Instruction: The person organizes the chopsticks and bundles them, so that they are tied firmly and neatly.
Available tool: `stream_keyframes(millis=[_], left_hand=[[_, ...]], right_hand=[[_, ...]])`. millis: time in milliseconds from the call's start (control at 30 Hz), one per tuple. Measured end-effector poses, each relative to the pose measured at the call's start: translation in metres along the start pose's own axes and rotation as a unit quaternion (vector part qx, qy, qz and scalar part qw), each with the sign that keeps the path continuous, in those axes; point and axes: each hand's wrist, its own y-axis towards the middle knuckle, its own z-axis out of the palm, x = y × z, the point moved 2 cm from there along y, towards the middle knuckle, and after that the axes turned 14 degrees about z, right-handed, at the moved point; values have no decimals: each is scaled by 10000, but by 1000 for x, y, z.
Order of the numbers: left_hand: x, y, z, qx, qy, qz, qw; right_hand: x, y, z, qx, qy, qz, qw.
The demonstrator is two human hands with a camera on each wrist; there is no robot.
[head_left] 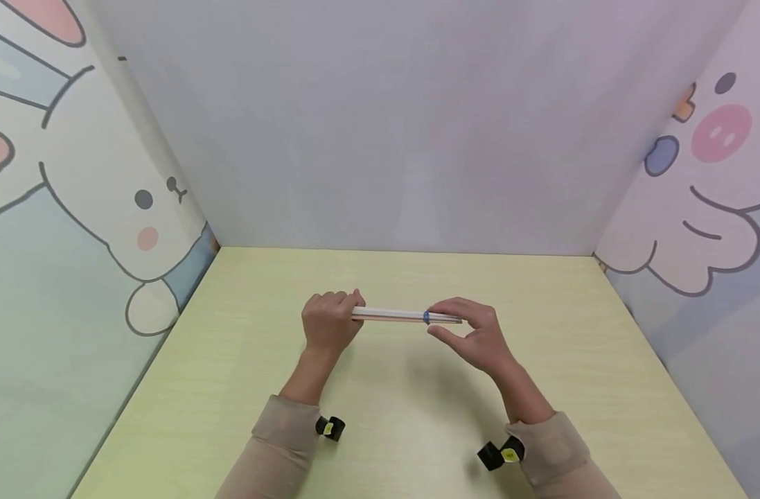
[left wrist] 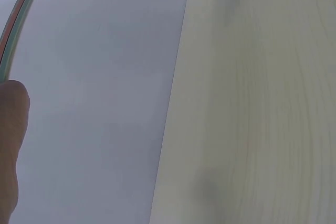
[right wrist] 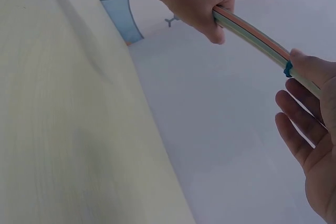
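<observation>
A bundle of thin, straight sticks (head_left: 389, 314), pale with one orange-pink strip, is held level above the table. My left hand (head_left: 331, 322) grips its left end in a fist, which hides that end. Close to the other end, a narrow blue band (head_left: 426, 317) wraps round the sticks. At this band is my right hand (head_left: 479, 336), its thumb and fingers on either side of the bundle. In the right wrist view the thumb lies over the sticks (right wrist: 257, 38) right beside the band, with the other fingers spread loosely below. The left wrist view catches only part of the bundle (left wrist: 18, 30).
Under both hands spreads a pale yellow wood-grain table (head_left: 367, 430). A plain grey wall (head_left: 386, 138) rises at its far edge, and side panels with cartoon animals (head_left: 93, 173) flank it. Small black devices (head_left: 501, 454) sit at both wrists.
</observation>
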Motion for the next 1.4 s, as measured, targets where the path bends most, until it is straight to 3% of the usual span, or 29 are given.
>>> stream_keyframes(millis=[333, 667, 867, 967, 1200, 1400], left_hand=[[-4, 0, -1, -38, 140, -126, 9998], [-10, 4, -1, -115, 121, -45, 9999], [-12, 6, 0, -82, 84, -5, 9999], [-12, 7, 1, -71, 103, 31, 9999], [-6, 7, 0, -121, 148, -42, 9998], [-6, 8, -1, -138, 97, -95, 9998]], right_hand=[[1, 0, -2, 42, -4, 57, 10000], [2, 3, 3, 161, 54, -615, 9980], [10, 4, 2, 34, -407, -887, 9952], [12, 4, -1, 22, -583, -921, 9940], [11, 4, -8, -119, -435, -815, 9957], [11, 7, -7, -78, -593, -1004, 9931]])
